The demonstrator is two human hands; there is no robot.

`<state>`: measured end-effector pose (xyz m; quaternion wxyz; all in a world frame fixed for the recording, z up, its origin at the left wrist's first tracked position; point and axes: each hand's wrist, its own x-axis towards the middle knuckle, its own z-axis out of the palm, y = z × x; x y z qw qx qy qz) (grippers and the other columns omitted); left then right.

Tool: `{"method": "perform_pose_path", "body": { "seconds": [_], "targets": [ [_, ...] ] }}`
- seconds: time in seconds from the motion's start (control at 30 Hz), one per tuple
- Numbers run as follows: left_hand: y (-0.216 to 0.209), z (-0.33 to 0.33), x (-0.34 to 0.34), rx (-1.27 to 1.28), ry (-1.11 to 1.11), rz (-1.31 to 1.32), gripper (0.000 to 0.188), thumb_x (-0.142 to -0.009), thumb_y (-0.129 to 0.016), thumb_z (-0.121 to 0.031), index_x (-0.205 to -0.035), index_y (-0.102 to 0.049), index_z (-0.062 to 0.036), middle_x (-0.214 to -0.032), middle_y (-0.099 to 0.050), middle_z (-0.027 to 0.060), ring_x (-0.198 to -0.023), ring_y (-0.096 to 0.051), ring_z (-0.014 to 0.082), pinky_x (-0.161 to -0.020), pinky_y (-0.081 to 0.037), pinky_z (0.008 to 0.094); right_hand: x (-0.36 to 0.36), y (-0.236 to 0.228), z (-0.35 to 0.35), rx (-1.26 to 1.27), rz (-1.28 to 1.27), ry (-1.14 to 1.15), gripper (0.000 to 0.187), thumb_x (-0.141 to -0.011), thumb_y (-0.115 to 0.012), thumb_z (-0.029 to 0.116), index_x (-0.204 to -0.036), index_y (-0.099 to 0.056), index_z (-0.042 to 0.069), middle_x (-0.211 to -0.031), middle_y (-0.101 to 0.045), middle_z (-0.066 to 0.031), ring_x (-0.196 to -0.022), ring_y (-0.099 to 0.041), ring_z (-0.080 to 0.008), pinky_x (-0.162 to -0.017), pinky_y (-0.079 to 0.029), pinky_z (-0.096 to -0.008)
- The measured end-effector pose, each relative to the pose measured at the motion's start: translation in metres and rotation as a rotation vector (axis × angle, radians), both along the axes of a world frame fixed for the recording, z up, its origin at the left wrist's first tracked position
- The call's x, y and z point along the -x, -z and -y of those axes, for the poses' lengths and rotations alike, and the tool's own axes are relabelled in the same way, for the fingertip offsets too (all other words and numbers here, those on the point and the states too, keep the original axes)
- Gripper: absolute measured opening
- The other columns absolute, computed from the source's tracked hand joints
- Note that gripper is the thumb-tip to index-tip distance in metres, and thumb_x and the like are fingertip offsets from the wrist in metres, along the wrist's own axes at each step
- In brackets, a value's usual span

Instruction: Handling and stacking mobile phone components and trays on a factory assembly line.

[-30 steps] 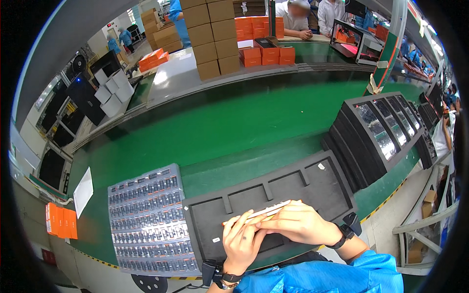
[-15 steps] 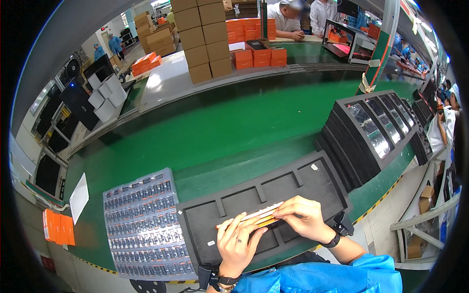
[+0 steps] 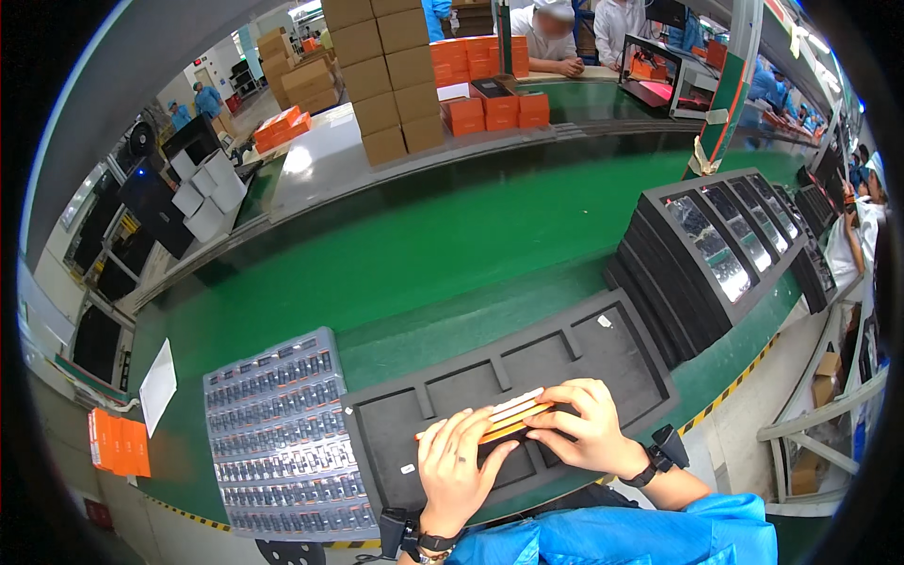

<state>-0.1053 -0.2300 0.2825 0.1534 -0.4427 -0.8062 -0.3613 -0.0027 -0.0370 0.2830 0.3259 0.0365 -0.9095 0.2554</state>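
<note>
A few thin, flat white-and-orange pieces [image 3: 515, 412], seen nearly edge-on with a yellow-orange strip along the near side, are between my hands. My left hand [image 3: 454, 463] grips their left end, thumb below and fingers over the top. On the right end, my right hand [image 3: 584, 428] pinches them with bent fingers and thumb. Their exact kind does not show. Both hands are above a black foam tray [image 3: 386, 424] with shallow rectangular recesses and small white labels. Left of it lies a clear plastic tray [image 3: 325, 341] filled with rows of small dark parts.
A stack of black foam trays [image 3: 664, 273] with shiny panels on top stands at the right. White paper [image 3: 158, 384] and orange boxes [image 3: 121, 443] are at the left. Across the green table [image 3: 452, 235] stand brown cartons [image 3: 381, 80] and orange boxes [image 3: 480, 111]. A person [image 3: 549, 42] sits beyond.
My right hand's fingers have shifted along the pieces, and the thumb has curled under. The pieces show more of their yellow-orange edge. The left hand has hardly moved.
</note>
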Motion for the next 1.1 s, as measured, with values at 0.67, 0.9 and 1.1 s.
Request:
{"method": "perform_pose_path", "body": {
  "seconds": [0.67, 0.9, 1.1],
  "targets": [
    [-0.002, -0.009, 0.023, -0.227, 0.017, 0.793, 0.058, -0.071, -0.093, -0.031, -0.112, -0.065, -0.003, -0.093, -0.074, 0.0099, -0.084, -0.071, 0.0168, -0.078, -0.057, 0.0327, 0.003, 0.025, 0.057, 1.424, 0.137, -0.241, 0.088, -0.095, -0.074, 0.018, -0.16, -0.015, 0.009, -0.16, -0.028, -0.0155, -0.148, -0.032, -0.0297, -0.118, -0.033, -0.0442],
    [0.002, -0.013, -0.022, -0.699, -0.019, 1.344, 0.032, -0.111, -0.047, -0.03, -0.121, -0.061, -0.003, -0.105, -0.066, 0.0016, -0.094, -0.06, 0.0081, -0.083, -0.049, 0.0247, 0.014, 0.012, 0.06, 1.594, 0.136, -0.221, 0.046, -0.103, -0.063, 0.021, -0.14, -0.047, -0.001, -0.129, -0.062, -0.0072, -0.118, -0.057, -0.013, -0.103, -0.046, -0.0306],
    [0.018, -0.002, -0.034, -0.792, -0.02, 1.252, 0.018, -0.103, -0.061, -0.008, -0.119, -0.061, 0.0013, -0.112, -0.068, 0.0054, -0.1, -0.061, 0.0101, -0.091, -0.049, 0.026, -0.008, 0.008, 0.048, 1.622, 0.188, -0.214, 0.044, -0.101, -0.064, 0.014, -0.139, -0.051, -0.004, -0.135, -0.059, -0.0089, -0.122, -0.054, -0.0136, -0.107, -0.042, -0.0313]
  ]
}}
